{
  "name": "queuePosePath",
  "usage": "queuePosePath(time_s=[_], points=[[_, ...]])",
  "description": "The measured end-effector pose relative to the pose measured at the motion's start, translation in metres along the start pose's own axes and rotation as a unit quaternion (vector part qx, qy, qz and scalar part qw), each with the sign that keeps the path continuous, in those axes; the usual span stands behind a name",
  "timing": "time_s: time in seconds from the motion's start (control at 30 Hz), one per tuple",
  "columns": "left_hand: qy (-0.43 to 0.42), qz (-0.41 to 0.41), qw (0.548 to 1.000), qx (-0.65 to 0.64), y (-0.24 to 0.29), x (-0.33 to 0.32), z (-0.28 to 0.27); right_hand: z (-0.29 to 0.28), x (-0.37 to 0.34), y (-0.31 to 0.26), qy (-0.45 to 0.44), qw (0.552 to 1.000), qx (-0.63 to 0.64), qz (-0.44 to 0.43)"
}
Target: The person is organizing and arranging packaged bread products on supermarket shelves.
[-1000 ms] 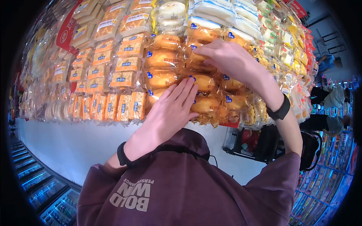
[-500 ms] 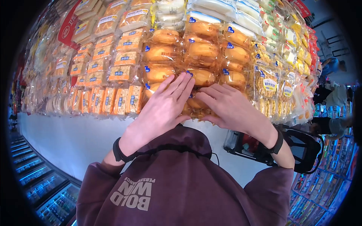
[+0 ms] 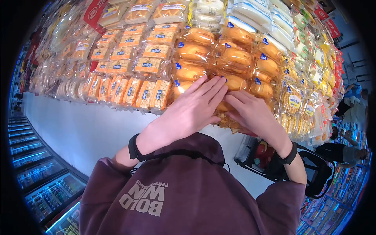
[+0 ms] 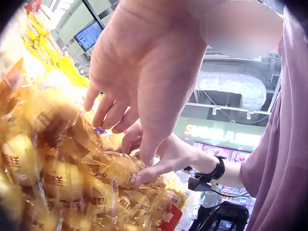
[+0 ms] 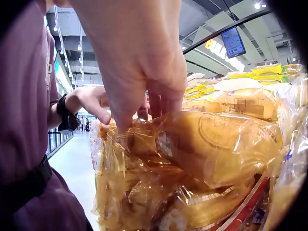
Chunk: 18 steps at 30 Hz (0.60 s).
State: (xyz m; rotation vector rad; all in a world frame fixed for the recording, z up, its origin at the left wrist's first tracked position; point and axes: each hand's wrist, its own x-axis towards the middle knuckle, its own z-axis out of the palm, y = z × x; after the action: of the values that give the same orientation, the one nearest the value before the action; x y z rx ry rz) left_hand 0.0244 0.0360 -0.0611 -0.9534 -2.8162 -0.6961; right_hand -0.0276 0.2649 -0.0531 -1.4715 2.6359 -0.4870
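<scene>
In the head view my left hand [image 3: 192,107] lies with long, nearly straight fingers on the front of a column of bagged golden cakes [image 3: 235,82]. Close beside it, my right hand [image 3: 252,113] has bent fingers over a bagged cake [image 3: 224,105] at the lower front edge. From the right wrist, thumb and fingers pinch the near end of a clear-wrapped cake [image 5: 216,142]; the hand covers part of it. The left wrist view shows the left palm above the wrappers, its fingertips at the bags, with the right thumb just beyond.
Orange-banded snack packs [image 3: 150,94] stand left of the cakes. Waffle packs [image 3: 293,102] with round labels lie to the right, white-wrapped breads [image 3: 250,15] farther back. A black cart [image 3: 313,172] stands by the display's right front. Freezer cases [image 3: 39,164] line the left; people [image 3: 344,150] are at far right.
My right hand came down from the farther cakes to the front edge beside the left hand. The left hand stays on the cakes; the head view has shifted.
</scene>
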Motion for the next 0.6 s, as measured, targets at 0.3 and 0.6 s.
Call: queuePosePath(time_s=[0.3,0.6], points=[[-0.003,-0.050,0.989,0.140,-0.015,-0.044,-0.005,-0.043,0.021,-0.021,0.072,0.994,-0.071,0.052],[0.060,-0.043,0.979,0.191,-0.027,-0.049,0.023,-0.035,0.062,0.026,0.058,0.983,-0.159,0.075]])
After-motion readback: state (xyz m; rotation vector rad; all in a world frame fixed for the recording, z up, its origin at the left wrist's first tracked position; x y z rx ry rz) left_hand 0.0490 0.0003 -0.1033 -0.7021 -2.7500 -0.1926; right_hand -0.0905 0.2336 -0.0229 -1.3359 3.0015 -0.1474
